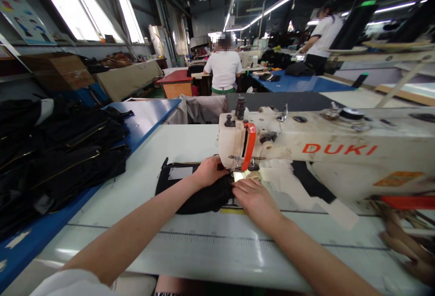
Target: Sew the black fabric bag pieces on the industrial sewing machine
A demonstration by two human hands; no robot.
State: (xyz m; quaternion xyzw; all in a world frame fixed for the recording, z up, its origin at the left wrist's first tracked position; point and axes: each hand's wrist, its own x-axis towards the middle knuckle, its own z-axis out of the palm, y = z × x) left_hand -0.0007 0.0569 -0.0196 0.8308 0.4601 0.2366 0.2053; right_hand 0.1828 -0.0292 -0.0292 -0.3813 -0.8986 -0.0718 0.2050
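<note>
A black fabric piece point(204, 196), thick and padded-looking, lies on the pale table under the head of a white sewing machine point(285, 135). My left hand point(210, 172) rests over its far part, fingers curled and closed on the cloth close to the needle area. On the near right side, my right hand point(253, 198) has its fingers bent together at the cloth's edge, just below the lit presser foot. The fingertips of both hands are partly hidden. A light grey patch point(180, 173) shows on the left part of the fabric.
White strips point(282, 180) and a black strip point(311, 180) lie under the machine arm. A ruler line point(217, 237) crosses the table front. Black garments with gold zippers point(81, 151) are heaped on a blue table point(81, 205) at left. Two people in white shirts are farther back.
</note>
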